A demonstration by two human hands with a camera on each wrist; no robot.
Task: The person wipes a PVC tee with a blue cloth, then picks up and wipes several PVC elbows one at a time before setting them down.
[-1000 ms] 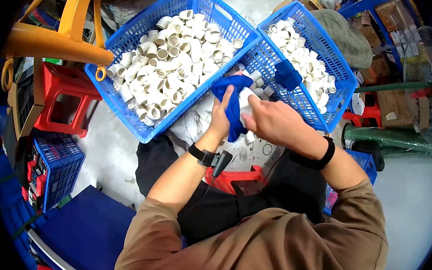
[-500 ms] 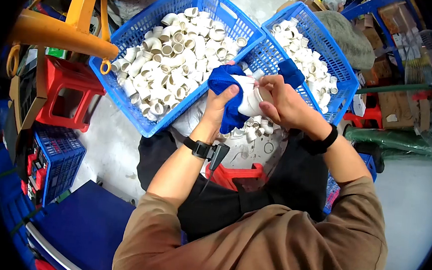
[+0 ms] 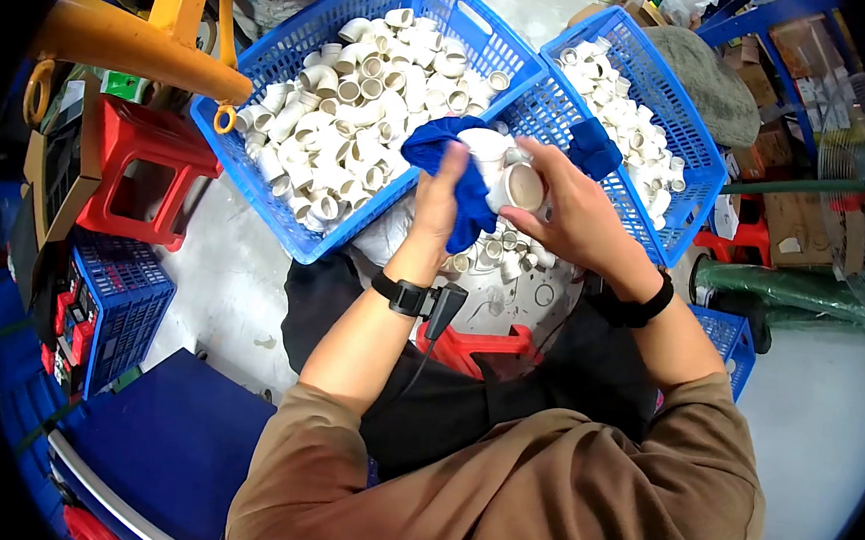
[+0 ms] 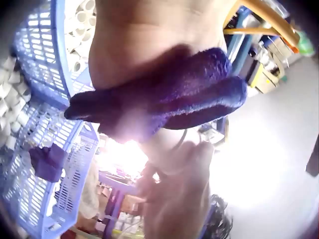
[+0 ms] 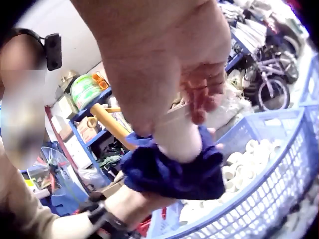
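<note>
A white plastic pipe elbow (image 3: 489, 152) is held between both hands over the person's lap, its round mouth turned up toward the head camera. My left hand (image 3: 437, 205) grips a blue cloth (image 3: 469, 204) that wraps the elbow's left side. At the elbow's right end, my right hand (image 3: 585, 218) pinches the mouth between thumb and fingers. In the right wrist view, the bare end of the elbow (image 5: 178, 142) rises out of the bunched cloth (image 5: 174, 174). The cloth (image 4: 164, 102) hides most of the left fingers in the left wrist view.
A large blue basket (image 3: 298, 251) full of white elbows stands ahead on the left, another blue basket (image 3: 703, 204) ahead on the right. A second blue cloth (image 3: 593, 149) hangs on its rim. Loose fittings (image 3: 509, 253) lie below the hands, near a red stool (image 3: 482, 346).
The elbow has turned in the hands, so its open mouth now faces the head camera. More of it shows out of the cloth than a second ago, and the right fingers have spread around its end.
</note>
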